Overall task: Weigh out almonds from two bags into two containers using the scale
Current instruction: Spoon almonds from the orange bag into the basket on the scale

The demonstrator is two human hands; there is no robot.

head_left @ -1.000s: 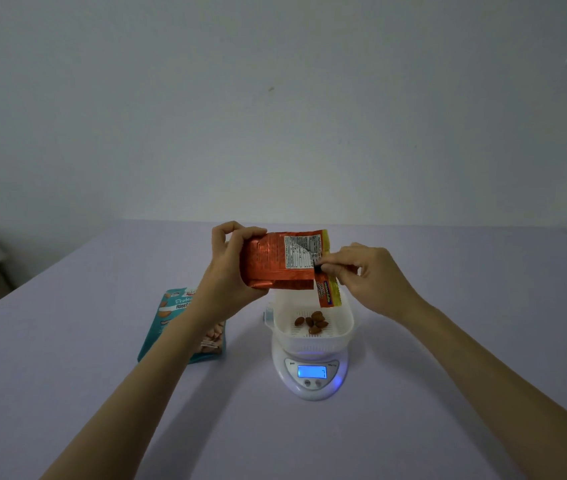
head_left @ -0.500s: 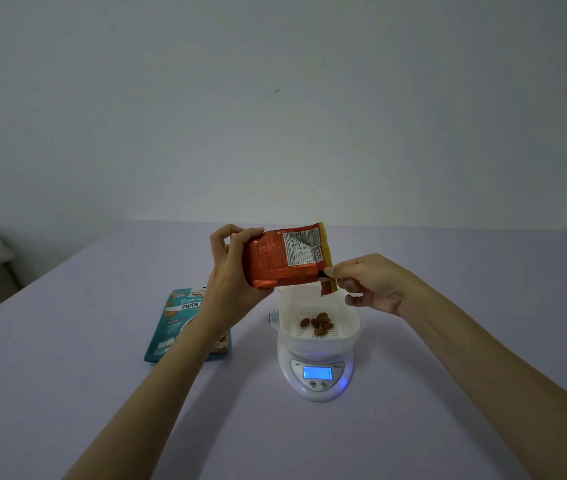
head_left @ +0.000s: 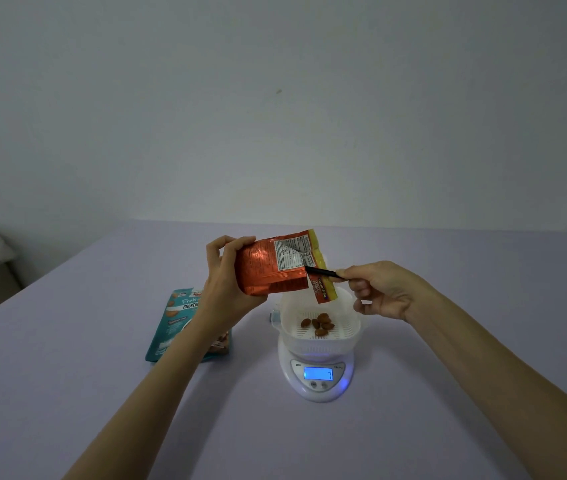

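Lavender table [head_left: 67, 393] carrying scale [head_left: 316, 386] mid-width, white container [head_left: 348, 327] sitting on it, holding few almonds [head_left: 320, 323]; left hand [head_left: 226, 282] gripping orange bag [head_left: 268, 268], tipping mouth over container; right hand [head_left: 382, 289] pinching black stick [head_left: 322, 271] into mouth, likely metering flow; teal bag [head_left: 174, 323] lying flat toward left edge

Almonds [head_left: 320, 324] lie in the container [head_left: 352, 325] on the scale [head_left: 296, 380], held bag [head_left: 264, 271] above it, second bag [head_left: 174, 327] on the table [head_left: 67, 358] to the left.

Orange foil bag [head_left: 268, 268], teal bag [head_left: 174, 327], white container [head_left: 316, 339], brown almonds [head_left: 320, 323], lilac table [head_left: 102, 358]
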